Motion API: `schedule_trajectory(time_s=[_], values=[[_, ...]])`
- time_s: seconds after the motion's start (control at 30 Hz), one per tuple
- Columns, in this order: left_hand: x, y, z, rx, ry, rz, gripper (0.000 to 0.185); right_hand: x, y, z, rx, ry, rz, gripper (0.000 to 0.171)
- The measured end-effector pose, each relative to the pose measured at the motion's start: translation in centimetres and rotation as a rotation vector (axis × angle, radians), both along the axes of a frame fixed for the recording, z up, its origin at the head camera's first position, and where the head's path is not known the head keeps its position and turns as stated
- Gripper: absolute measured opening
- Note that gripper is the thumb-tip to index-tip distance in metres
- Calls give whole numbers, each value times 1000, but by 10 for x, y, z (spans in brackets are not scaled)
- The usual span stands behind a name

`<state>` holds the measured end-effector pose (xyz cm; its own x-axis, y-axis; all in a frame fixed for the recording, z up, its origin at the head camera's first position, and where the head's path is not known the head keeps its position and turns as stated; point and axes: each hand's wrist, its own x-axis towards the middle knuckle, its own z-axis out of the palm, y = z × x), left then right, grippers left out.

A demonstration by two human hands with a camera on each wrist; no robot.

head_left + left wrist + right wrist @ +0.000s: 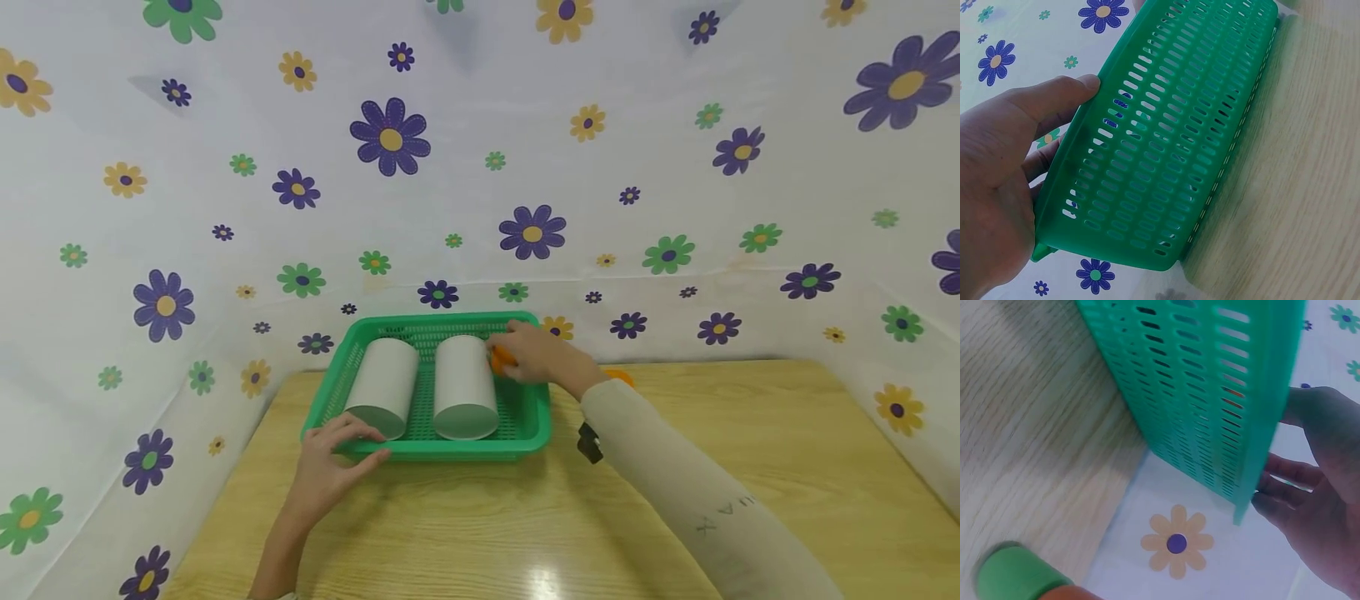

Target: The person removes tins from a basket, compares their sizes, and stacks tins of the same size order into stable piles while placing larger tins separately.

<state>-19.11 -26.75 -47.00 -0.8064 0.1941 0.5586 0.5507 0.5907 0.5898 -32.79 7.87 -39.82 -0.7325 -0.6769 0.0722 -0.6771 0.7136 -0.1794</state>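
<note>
A green slotted plastic basket (465, 457) stands on the table, with two white cylinders, a left one (388, 379) and a right one (465, 383), lying side by side in it. My left hand (330, 467) grips the basket's front left rim; the thumb (1088, 84) shows on the near side, with the other fingers past the rim. At the back right of the basket, my right hand (536, 354) holds a small orange object (502, 360) beside the right cylinder. The fingers cover much of that object, so its kind is unclear.
Behind the right forearm an orange thing (619, 377) shows on the wooden table (750, 433). In the right wrist view, a green rounded object (1016, 575) sits there with something orange against it. A flower-patterned white sheet (480, 192) rises behind the table and at its sides.
</note>
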Motion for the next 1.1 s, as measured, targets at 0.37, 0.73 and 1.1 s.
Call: schedule_trajectory(time_s=[0.37, 0.73, 1.1], values=[[5, -3, -1, 19, -24, 11, 21, 12, 9, 8, -110, -20, -20, 43], [3, -3, -1, 18, -32, -3, 20, 30, 25, 13, -238, -10, -31, 44], [1, -2, -1, 19, -27, -15, 19, 49, 40, 17, -325, 12, -58, 44]])
